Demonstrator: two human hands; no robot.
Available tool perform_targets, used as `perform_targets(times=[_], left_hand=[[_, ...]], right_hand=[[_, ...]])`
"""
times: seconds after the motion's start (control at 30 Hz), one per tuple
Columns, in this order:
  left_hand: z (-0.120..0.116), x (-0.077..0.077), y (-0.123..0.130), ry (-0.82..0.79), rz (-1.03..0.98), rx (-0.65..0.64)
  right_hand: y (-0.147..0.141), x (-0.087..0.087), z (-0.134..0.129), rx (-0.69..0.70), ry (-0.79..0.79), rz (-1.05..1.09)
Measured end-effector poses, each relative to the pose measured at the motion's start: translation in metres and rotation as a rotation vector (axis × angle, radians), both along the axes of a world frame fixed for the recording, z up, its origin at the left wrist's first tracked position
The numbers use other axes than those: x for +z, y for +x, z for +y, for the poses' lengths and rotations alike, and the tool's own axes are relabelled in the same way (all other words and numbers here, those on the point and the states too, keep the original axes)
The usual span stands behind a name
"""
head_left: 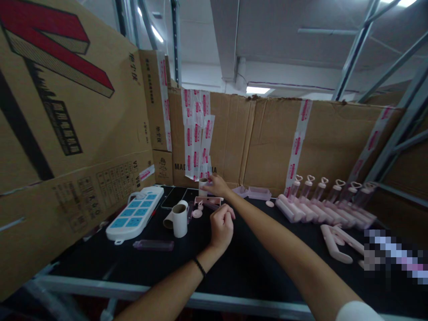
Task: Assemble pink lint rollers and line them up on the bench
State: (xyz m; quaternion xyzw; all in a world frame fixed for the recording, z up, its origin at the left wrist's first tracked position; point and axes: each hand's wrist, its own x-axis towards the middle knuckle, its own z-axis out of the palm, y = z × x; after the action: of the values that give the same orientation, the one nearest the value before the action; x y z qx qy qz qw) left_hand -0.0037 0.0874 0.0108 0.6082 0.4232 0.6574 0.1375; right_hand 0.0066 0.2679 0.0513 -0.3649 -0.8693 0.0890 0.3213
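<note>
My right hand reaches to the back of the black table, its fingers closed at a small upright cardboard tube. My left hand, with a black band on its wrist, is curled closed nearer the front; whatever lies inside its fingers is hidden. Just beyond it rests a long pink plastic part. Beside that lie a small round pink piece and some dark translucent parts. Farther left, a white cardboard tube stands upright, with another tube lying behind it.
A white power strip and a dark phone are at left, a translucent purple tube in front. At right are a row of pink cylinders with heart-topped pieces and loose pink handles. Cardboard walls enclose the back and left.
</note>
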Motion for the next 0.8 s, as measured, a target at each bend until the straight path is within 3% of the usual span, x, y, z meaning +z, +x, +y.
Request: perform_targets(times=[0.13, 0.4, 0.63, 0.8], left_hand=[[0.002, -0.001, -0.001, -0.022, -0.017, 0.009], [0.008, -0.005, 0.002, -0.074, 0.001, -0.013], [0.019, -0.016, -0.010, -0.153, -0.161, 0.089], [0.026, -0.018, -0.018, -0.155, -0.314, 0.149]], right_hand=[[-0.015, 0.002, 0.008, -0.054, -0.037, 0.049], [-0.011, 0.000, 0.015, -0.101, -0.062, 0.030], [-0.069, -0.003, 0.021, 0.090, -0.119, -0.150], [-0.097, -0.006, 0.023, 0.147, -0.161, -0.218]])
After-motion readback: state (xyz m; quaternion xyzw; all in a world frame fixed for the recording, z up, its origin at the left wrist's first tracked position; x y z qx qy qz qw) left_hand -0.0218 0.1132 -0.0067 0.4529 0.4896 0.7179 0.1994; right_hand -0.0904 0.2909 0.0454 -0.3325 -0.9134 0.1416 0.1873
